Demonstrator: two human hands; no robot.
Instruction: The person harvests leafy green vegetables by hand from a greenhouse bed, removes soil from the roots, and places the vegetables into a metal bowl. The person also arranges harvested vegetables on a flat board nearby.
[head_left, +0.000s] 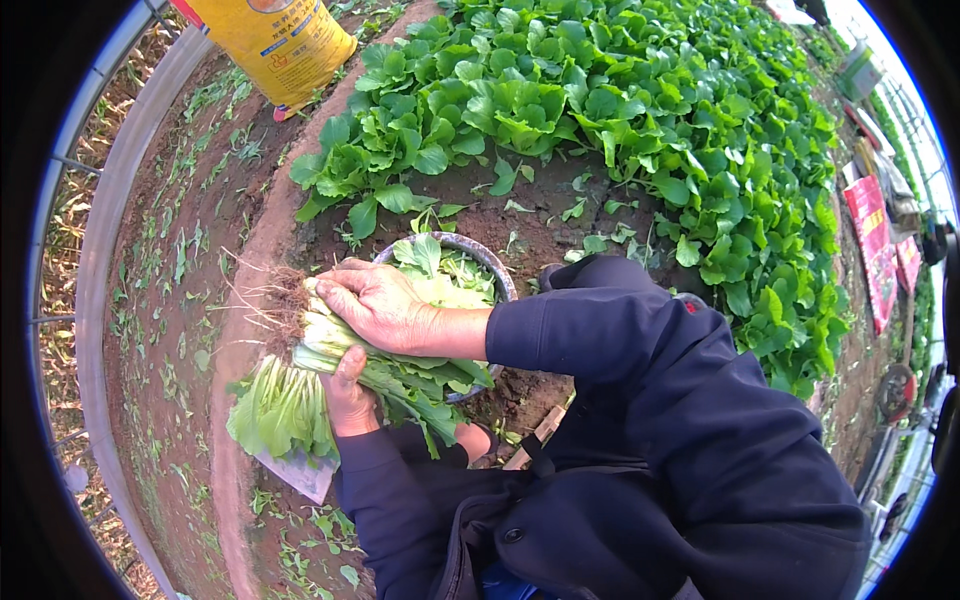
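A bunch of leafy greens (330, 341) with pale stems lies across both my hands, its brown roots (281, 307) pointing left. From below, my left hand (351, 397) supports the bunch, thumb up along the stems. My right hand (379, 307) closes over the stem bases near the roots. Behind my right wrist stands a round basin (501, 271) with loose leaves in it, partly hidden by my arm and the bunch. Just left of my left hand, a pile of greens (281, 416) rests on a pale flat sheet (300, 476).
Dense leafy plants (525, 105) grow ahead and to the right. A yellow printed sack (281, 52) stands at the upper left. A wooden piece (536, 439) lies near my legs. Red bags (874, 240) are at the far right. Scattered leaves cover the soil (187, 262).
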